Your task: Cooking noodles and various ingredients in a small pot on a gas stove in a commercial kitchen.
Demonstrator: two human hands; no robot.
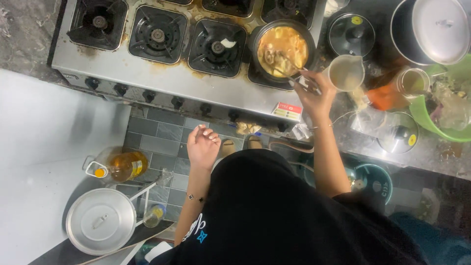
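Right hand (314,95) pinching chopsticks (289,73), tips down in the stew (282,49) in a dark round pot (255,41) just ahead of the grip. Left hand (203,145) loose, fingers curled, holding nothing, hanging well below the stove (147,73). Best stirred gently, judging by the full pot: tips kept low, clear of the rim, wrist steady. Thick orange broth, pale chunks. Cloudy plastic jug (346,73) just right of the grip; smooth glass lid (351,34) beyond, on the worktop (436,152).
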